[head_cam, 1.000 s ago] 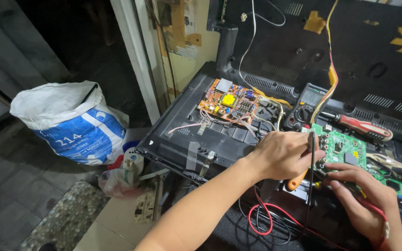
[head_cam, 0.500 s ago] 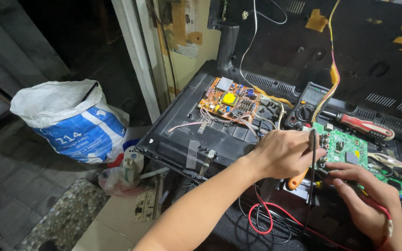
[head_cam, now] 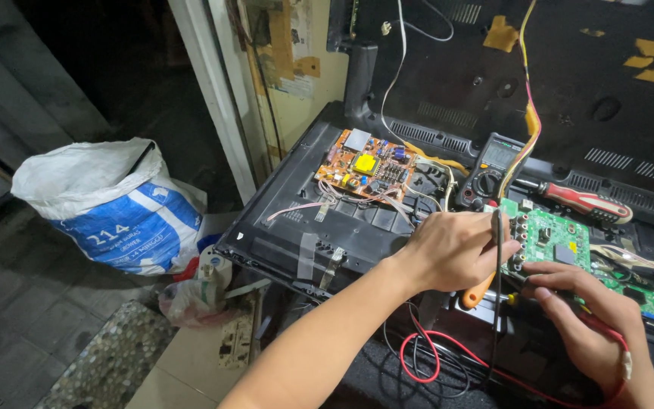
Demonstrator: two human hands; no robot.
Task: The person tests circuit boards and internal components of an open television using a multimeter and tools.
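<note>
1. The open television back [head_cam: 342, 227] fills the right of my view, lying flat with its dark rear cover [head_cam: 569, 83] propped behind; strips of yellow tape sit on that cover's upper right.
2. The white sack [head_cam: 115, 204] with a blue printed band stands on the floor at left, well apart from the work.
3. The green circuit board [head_cam: 562, 246] lies at the right of the chassis, the orange board [head_cam: 365, 167] further back, the multimeter [head_cam: 493, 167] between them, a red-handled screwdriver [head_cam: 588, 203] just beside it.
4. Since a second ago almost nothing has shifted: both hands sit at the same corner of the green board, so I judge the probing is holding steady.
5. My left hand [head_cam: 456, 250] is closed around a black probe [head_cam: 498, 250], tip down at the board's left edge.
6. My right hand [head_cam: 584, 310] is curled, fingers on the board's near edge, the red lead [head_cam: 448, 356] running beneath; whether it pinches the red probe I cannot tell.
</note>
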